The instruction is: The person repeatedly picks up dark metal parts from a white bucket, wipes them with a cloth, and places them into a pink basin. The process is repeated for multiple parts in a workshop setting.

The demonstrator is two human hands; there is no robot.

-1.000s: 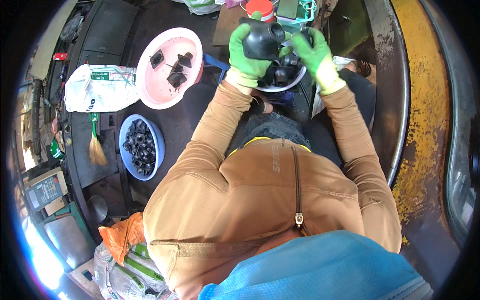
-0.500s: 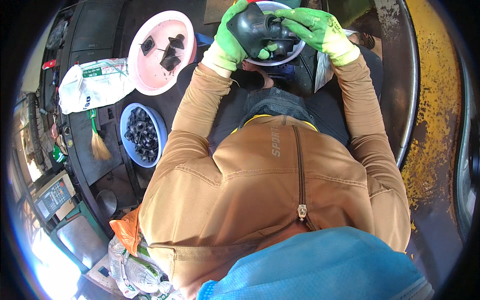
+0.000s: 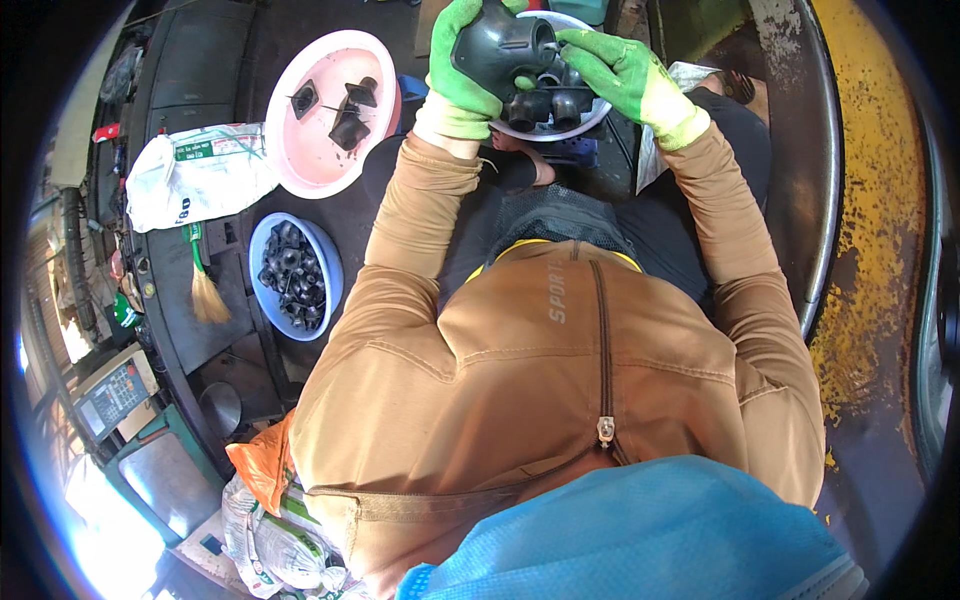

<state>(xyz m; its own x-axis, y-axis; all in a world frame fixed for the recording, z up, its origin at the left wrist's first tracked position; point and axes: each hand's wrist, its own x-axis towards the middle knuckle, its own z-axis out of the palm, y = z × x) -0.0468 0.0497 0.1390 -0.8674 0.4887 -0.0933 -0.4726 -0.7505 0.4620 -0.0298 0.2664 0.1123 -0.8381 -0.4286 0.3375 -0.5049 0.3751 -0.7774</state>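
Observation:
My left hand [image 3: 462, 80], in a green and yellow glove, is closed around a black molded part [image 3: 505, 42] with a round tubular opening facing right. At the rim of that opening are the fingertips of my right hand [image 3: 622, 75], gloved the same way. Its fingers are drawn together in a pinch; anything small between them is hard to make out. Under both hands stands a white basin [image 3: 578, 128] holding more black molded parts [image 3: 548, 104] with tubular ends.
To the left stands a pink basin [image 3: 290, 75] with a few black flanged pieces [image 3: 350, 130]. Nearer is a blue basin [image 3: 332, 270] full of small black parts [image 3: 292, 275]. A white sack [image 3: 200, 180], a straw brush [image 3: 207, 297] and a rusty yellow metal surface [image 3: 868, 230] flank me.
My left hand has turned the black part so its opening shows more to the right, and raised it slightly. My right hand's fingers have drawn in at the rim.

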